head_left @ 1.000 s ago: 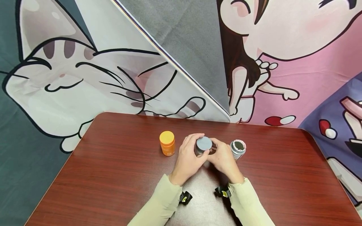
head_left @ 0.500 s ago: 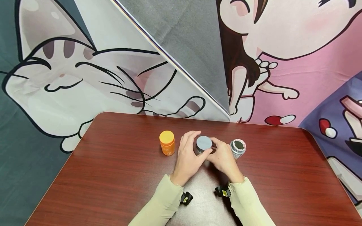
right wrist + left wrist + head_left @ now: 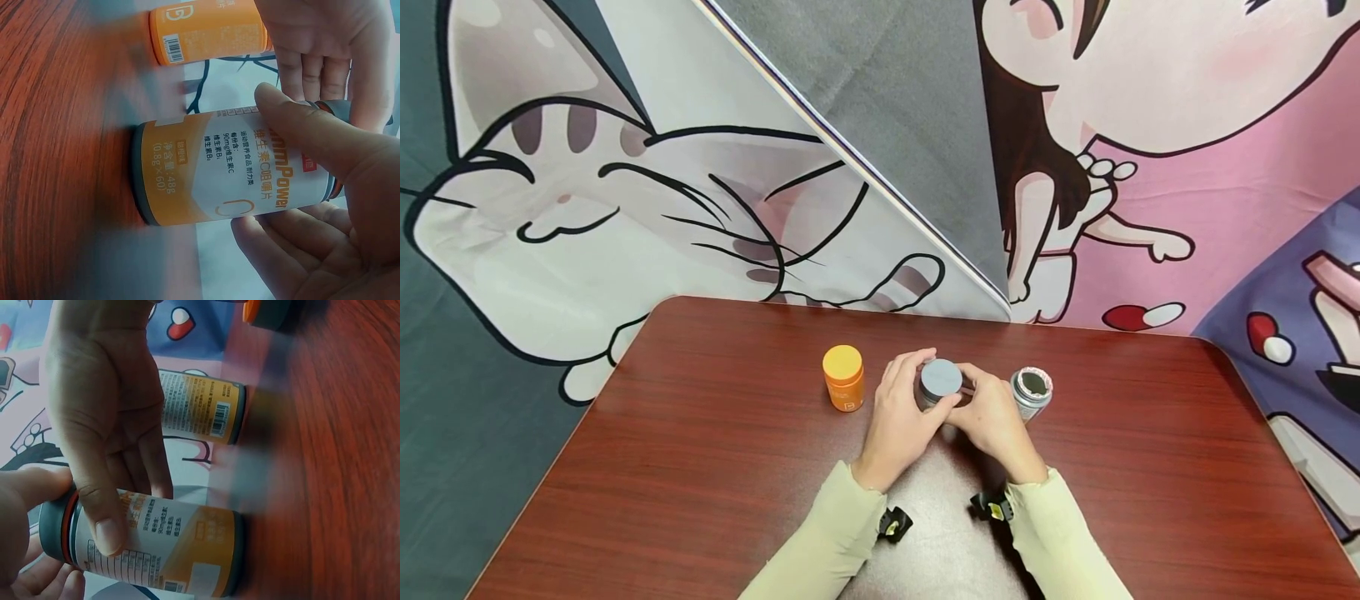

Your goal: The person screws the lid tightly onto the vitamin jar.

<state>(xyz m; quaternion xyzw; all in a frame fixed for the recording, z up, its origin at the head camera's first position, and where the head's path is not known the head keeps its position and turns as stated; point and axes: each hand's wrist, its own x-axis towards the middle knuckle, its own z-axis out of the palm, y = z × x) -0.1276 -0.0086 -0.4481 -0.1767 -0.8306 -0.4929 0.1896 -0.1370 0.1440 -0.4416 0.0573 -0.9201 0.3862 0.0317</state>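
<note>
In the head view, an upright supplement bottle with a grey-blue lid is between both hands. My right hand grips its white-and-orange body from the right; the thumb lies along the label in the right wrist view. With thumb and fingers my left hand holds the lid from the left. An orange ring shows under the lid in the left wrist view. Whether it is screwed tight I cannot tell. Just right of my right hand stands a similar bottle, its dark mouth uncovered.
An orange jar with a yellow lid stands left of my left hand on the brown table. Behind the table's far edge hangs a cartoon-printed cloth. A black device is worn on the left wrist.
My left fingers have spread a little and settled again around the lid. The lid sits very slightly further left. My right hand keeps its grip, and the other containers stay put.
</note>
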